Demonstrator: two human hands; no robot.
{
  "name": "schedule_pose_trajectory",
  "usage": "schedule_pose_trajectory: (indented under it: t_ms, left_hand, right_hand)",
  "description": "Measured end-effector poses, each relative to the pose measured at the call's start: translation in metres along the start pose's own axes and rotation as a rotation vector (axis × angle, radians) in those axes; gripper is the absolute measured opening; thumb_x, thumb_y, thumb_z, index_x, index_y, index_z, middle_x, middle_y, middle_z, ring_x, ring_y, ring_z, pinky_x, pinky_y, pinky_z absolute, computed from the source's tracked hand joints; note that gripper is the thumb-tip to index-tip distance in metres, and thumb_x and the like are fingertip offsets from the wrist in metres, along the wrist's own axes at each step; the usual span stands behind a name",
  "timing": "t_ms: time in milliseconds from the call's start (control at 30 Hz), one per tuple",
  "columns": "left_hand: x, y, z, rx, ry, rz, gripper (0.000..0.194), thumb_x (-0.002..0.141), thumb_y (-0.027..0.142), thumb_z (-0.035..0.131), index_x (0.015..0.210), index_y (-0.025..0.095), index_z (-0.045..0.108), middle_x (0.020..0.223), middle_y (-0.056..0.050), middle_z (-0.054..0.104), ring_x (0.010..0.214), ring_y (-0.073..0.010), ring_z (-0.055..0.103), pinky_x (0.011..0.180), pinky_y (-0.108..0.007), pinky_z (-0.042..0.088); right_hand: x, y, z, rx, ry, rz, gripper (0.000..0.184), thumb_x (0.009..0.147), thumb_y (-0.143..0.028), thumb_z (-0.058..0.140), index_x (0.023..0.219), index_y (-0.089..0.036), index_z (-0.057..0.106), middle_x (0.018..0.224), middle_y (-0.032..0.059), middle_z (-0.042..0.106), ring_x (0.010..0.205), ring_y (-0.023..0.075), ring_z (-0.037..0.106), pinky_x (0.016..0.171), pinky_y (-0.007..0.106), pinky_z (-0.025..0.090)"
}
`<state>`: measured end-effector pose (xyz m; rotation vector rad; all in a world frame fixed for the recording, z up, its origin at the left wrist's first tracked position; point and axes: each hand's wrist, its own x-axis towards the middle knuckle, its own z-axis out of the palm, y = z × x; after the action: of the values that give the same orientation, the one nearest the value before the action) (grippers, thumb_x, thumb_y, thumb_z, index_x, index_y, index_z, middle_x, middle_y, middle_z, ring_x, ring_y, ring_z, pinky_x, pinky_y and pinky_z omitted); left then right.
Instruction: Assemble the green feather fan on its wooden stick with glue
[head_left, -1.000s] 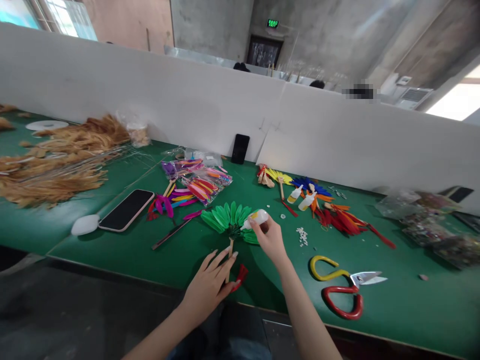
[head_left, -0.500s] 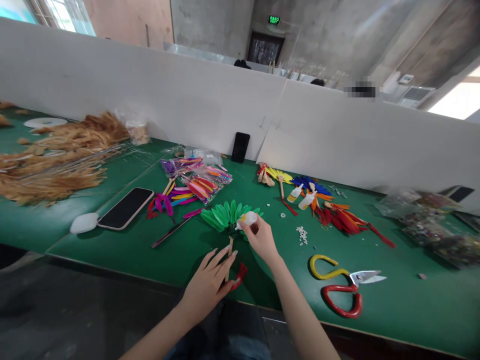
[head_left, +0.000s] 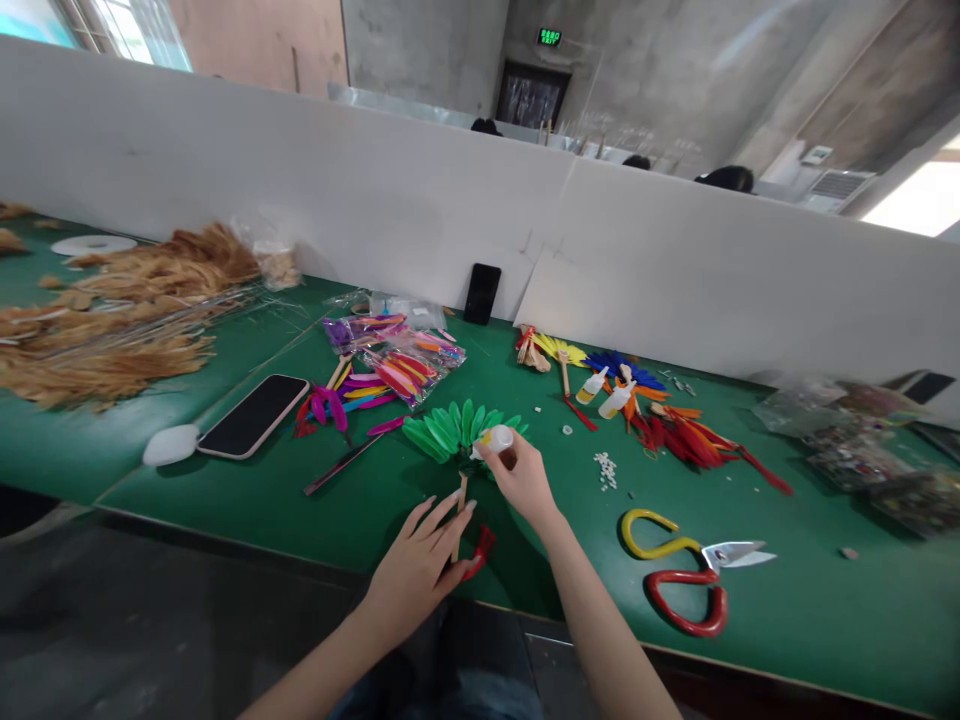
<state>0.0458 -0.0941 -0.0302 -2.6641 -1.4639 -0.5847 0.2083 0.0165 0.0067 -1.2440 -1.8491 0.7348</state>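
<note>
A green feather fan with a slim wooden handle and a red tassel lies before me on the table. My left hand pins its handle, fingers across the top and thumb beside the tassel. In my right hand is a small white glue bottle, tipped with its nozzle down at the base of the feathers. The exact spot the nozzle touches is too small to tell. Just left of the fan lie a loose magenta feather and dark tweezers.
Scissors with red and yellow handles lie at right, near small white beads. Two more glue bottles stand by finished-looking feather fans. Left are a phone, bagged feathers and brown fibres. A white partition closes the back.
</note>
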Motion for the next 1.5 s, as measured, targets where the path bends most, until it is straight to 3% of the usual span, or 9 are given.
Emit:
schedule_pose_trajectory:
  t_ms: [367, 667, 1500]
  left_hand:
    - [-0.0009, 0.0001, 0.0006, -0.011, 0.012, -0.001, 0.053, 0.09, 0.028, 0.043, 0.139, 0.015, 0.029, 0.138, -0.007, 0.044, 0.13, -0.0195, 0.035, 0.105, -0.038, 0.032]
    - [-0.0001, 0.0, 0.0002, -0.011, 0.019, 0.001, 0.052, 0.09, 0.028, 0.043, 0.139, 0.015, 0.03, 0.138, -0.007, 0.044, 0.13, -0.0197, 0.036, 0.105, -0.038, 0.033]
    - [0.0001, 0.0005, -0.0006, -0.014, 0.02, -0.004, 0.052, 0.09, 0.029, 0.044, 0.139, 0.015, 0.03, 0.139, -0.008, 0.043, 0.13, -0.0194, 0.035, 0.105, -0.038, 0.033]
  right_hand:
    - [-0.0003, 0.0008, 0.0004, 0.005, 0.017, 0.005, 0.033, 0.08, -0.049, 0.054, 0.087, -0.017, 0.058, 0.062, 0.0004, 0.056, 0.048, 0.0121, 0.044, 0.046, 0.023, 0.034]
    - [-0.0027, 0.0, 0.0025, 0.05, -0.002, 0.0, 0.032, 0.079, -0.046, 0.056, 0.092, -0.017, 0.058, 0.074, 0.005, 0.064, 0.058, 0.0157, 0.056, 0.052, 0.025, 0.041]
    - [-0.0082, 0.0015, 0.0004, -0.016, 0.038, 0.005, 0.03, 0.08, -0.047, 0.054, 0.087, -0.018, 0.059, 0.067, 0.0031, 0.061, 0.053, 0.0148, 0.052, 0.051, 0.025, 0.039]
